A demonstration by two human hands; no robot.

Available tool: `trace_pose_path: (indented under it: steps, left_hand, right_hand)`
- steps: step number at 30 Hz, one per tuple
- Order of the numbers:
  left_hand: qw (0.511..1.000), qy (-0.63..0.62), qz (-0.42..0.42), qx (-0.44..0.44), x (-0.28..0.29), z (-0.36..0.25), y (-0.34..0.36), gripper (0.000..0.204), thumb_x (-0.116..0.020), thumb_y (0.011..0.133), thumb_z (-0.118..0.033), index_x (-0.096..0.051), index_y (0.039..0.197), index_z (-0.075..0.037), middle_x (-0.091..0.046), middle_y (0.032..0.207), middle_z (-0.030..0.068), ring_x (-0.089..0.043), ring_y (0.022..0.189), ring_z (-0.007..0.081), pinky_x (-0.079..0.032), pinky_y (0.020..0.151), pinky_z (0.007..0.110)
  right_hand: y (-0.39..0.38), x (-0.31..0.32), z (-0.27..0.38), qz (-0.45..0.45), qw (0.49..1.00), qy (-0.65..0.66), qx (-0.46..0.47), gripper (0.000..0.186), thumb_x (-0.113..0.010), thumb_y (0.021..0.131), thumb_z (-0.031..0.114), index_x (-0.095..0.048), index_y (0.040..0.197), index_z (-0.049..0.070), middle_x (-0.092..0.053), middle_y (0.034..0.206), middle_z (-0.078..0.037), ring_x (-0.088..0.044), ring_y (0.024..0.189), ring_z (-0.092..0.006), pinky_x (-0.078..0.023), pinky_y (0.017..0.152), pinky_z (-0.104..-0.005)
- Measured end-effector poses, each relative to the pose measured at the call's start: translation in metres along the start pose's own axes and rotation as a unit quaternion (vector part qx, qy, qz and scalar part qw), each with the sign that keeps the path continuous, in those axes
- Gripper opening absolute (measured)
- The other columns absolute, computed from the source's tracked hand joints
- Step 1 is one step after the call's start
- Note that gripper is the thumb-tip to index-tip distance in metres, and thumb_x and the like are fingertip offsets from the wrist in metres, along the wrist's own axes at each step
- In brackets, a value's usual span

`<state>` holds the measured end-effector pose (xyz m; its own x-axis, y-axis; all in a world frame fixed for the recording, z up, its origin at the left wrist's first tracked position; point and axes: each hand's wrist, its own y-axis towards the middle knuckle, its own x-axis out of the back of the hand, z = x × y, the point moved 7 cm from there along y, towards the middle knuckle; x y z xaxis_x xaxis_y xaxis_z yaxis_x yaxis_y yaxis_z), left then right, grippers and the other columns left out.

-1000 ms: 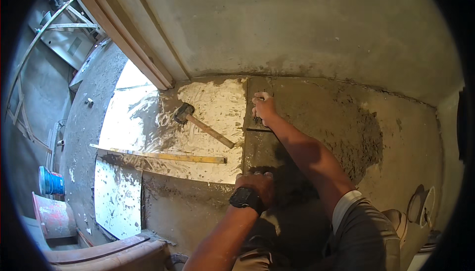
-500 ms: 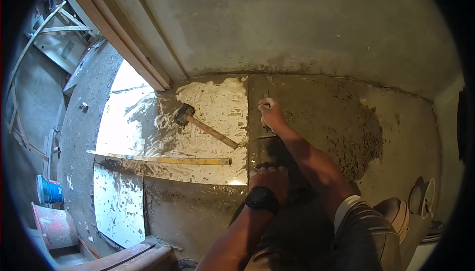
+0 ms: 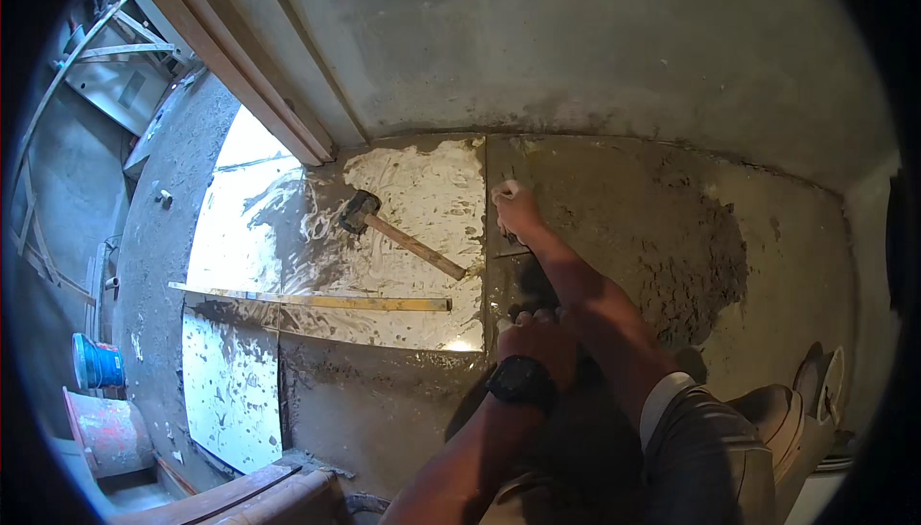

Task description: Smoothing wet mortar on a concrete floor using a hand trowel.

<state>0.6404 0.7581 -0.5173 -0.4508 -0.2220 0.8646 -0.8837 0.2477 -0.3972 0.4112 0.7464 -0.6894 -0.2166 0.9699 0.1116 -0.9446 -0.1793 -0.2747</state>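
My right hand (image 3: 516, 210) is closed round the top of a flat trowel (image 3: 508, 248), which lies on wet grey mortar (image 3: 614, 199) beside the edge of the tiles. Most of the trowel is hidden under the hand. My left hand (image 3: 537, 341), with a dark watch on its wrist, is closed low over the mortar, nearer to me. Its fingertips are out of sight, so what they grip, if anything, cannot be made out. Left of both hands, a mallet (image 3: 413, 245) with a black head and wooden handle rests on a mortar-smeared white tile (image 3: 432, 180).
A long yellow level (image 3: 384, 303) lies across the tiles. A blue bucket (image 3: 98, 362) and a stained pinkish bucket (image 3: 107, 434) stand at the far left. A wooden door frame (image 3: 235, 65) meets the bare plastered wall (image 3: 595, 36) at the back.
My right hand has shifted slightly left and farther away with the trowel. My left hand has moved a little to the right. The mallet and level keep their places on the tiles.
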Motion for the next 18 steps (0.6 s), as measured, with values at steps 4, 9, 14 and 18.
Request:
trace_pose_path:
  steps: [4, 9, 14, 18]
  left_hand:
    - [1.0, 0.007, 0.024, 0.011, 0.004, 0.004, -0.003, 0.052, -0.058, 0.086, -0.028, -0.05, 0.132, -0.004, -0.06, 0.121, 0.0204, -0.061, 0.114, 0.034, -0.053, 0.087, 0.047]
    - [1.0, 0.028, -0.011, -0.004, -0.002, 0.004, -0.002, 0.054, -0.056, 0.086, -0.026, -0.048, 0.134, -0.003, -0.06, 0.123, 0.0206, -0.062, 0.112, 0.0348, -0.053, 0.088, 0.047]
    - [1.0, 0.014, -0.007, -0.006, -0.002, -0.001, 0.003, 0.058, -0.057, 0.087, -0.031, -0.045, 0.137, -0.004, -0.059, 0.126, 0.0195, -0.062, 0.112, 0.037, -0.051, 0.091, 0.05]
    - [0.999, 0.039, 0.004, 0.0, -0.004, 0.006, 0.001, 0.06, -0.058, 0.087, -0.033, -0.044, 0.137, -0.005, -0.059, 0.126, 0.0199, -0.061, 0.112, 0.0388, -0.05, 0.092, 0.051]
  right_hand:
    - [-0.028, -0.003, -0.001, -0.005, 1.0, 0.007, 0.024, 0.014, -0.057, 0.095, 0.012, -0.061, 0.103, 0.001, -0.056, 0.062, -0.006, -0.052, 0.041, -0.0144, -0.041, 0.037, -0.0321]
    - [-0.02, -0.007, 0.01, -0.02, 0.999, -0.016, 0.043, 0.014, -0.057, 0.093, 0.016, -0.061, 0.101, 0.005, -0.06, 0.064, -0.009, -0.057, 0.046, -0.0177, -0.044, 0.043, -0.0341]
    - [0.012, -0.006, -0.007, -0.047, 0.999, -0.016, 0.018, 0.011, -0.057, 0.094, 0.015, -0.06, 0.101, 0.006, -0.056, 0.06, -0.004, -0.055, 0.048, -0.0148, -0.042, 0.043, -0.0341]
    - [0.003, -0.008, -0.002, -0.03, 0.996, -0.081, -0.023, 0.023, -0.055, 0.092, 0.021, -0.063, 0.107, 0.006, -0.069, 0.082, -0.013, -0.068, 0.074, -0.0243, -0.051, 0.066, -0.0387]
